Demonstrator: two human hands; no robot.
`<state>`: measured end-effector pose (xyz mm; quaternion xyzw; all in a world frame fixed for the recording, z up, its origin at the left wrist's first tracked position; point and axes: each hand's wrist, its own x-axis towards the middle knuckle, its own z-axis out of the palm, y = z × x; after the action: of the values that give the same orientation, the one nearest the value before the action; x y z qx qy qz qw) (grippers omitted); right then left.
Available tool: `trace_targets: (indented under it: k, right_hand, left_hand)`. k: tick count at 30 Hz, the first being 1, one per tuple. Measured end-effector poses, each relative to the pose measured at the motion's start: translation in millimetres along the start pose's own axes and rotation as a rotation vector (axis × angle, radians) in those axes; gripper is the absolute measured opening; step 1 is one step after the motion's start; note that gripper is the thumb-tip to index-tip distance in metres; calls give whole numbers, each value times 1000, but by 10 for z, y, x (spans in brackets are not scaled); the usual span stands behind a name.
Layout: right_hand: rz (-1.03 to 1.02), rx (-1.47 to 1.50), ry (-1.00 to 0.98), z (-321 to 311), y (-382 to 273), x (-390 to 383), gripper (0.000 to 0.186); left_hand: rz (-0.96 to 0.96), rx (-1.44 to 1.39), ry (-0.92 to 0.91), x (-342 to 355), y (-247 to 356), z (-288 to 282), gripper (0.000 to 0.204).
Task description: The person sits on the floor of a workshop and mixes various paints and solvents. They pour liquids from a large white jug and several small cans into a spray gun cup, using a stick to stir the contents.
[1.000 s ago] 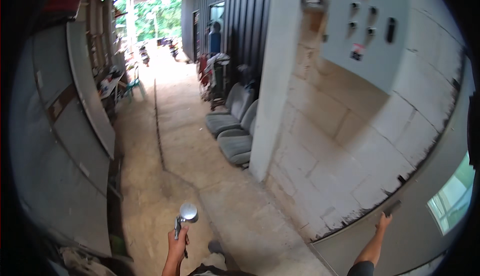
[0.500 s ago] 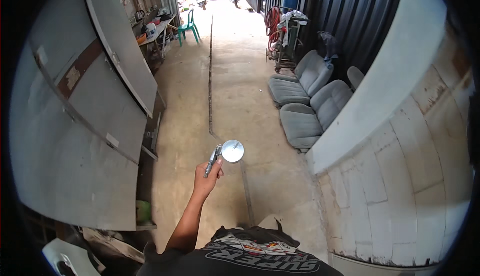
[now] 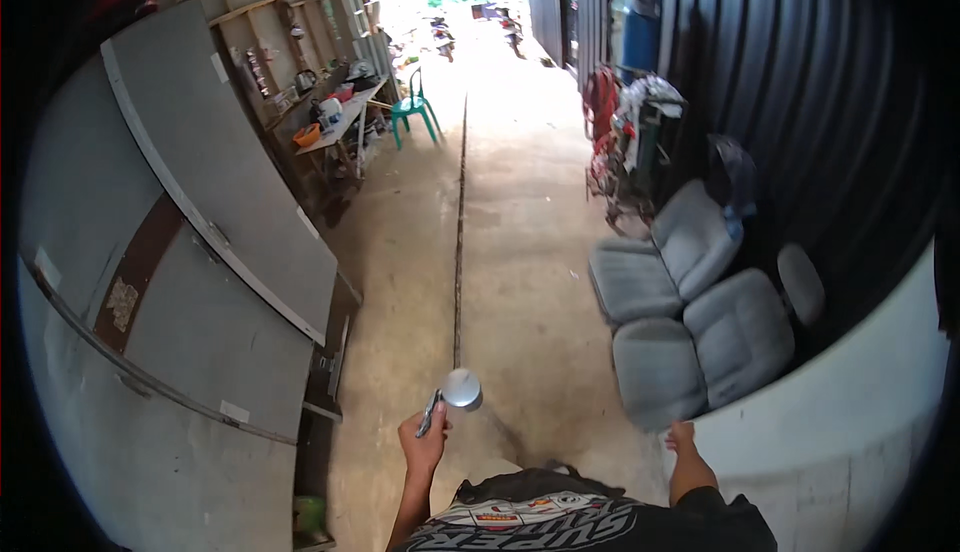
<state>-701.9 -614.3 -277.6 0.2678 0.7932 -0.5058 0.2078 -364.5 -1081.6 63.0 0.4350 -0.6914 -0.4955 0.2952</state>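
My left hand (image 3: 424, 437) grips a metal tool (image 3: 432, 414) with a round silver cup (image 3: 461, 386), like a spray gun, held upright over the concrete floor at lower center. My right hand (image 3: 680, 436) hangs at lower right, its fingers curled with nothing visible in them, near the front grey car seat (image 3: 655, 362) and a white wall edge (image 3: 870, 362); I cannot tell whether it touches either.
Grey panels (image 3: 240, 332) line the left, beside a cluttered table (image 3: 355, 112) and green chair (image 3: 410, 110). A second seat (image 3: 635, 282), a loaded cart (image 3: 645, 137) and dark corrugated wall (image 3: 820, 82) are right. Motorbikes (image 3: 510, 32) stand at the bright far end.
My view has turned from the grey door toward the passage and moved forward. My right hand left the door's handle, went out of view, and shows again at lower right.
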Motion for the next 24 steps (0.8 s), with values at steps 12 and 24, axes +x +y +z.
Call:
trace_targets:
  k: [12,24]
  right_hand:
    - [-727,-387,-564,3659,-4508,665,24]
    - [498,-513,-225,3015,-3480,1873,32]
  left_hand:
    - [-84,-29,142,3020,-256,1423,41]
    - [212,-129,-238,7181,1256,3386,34]
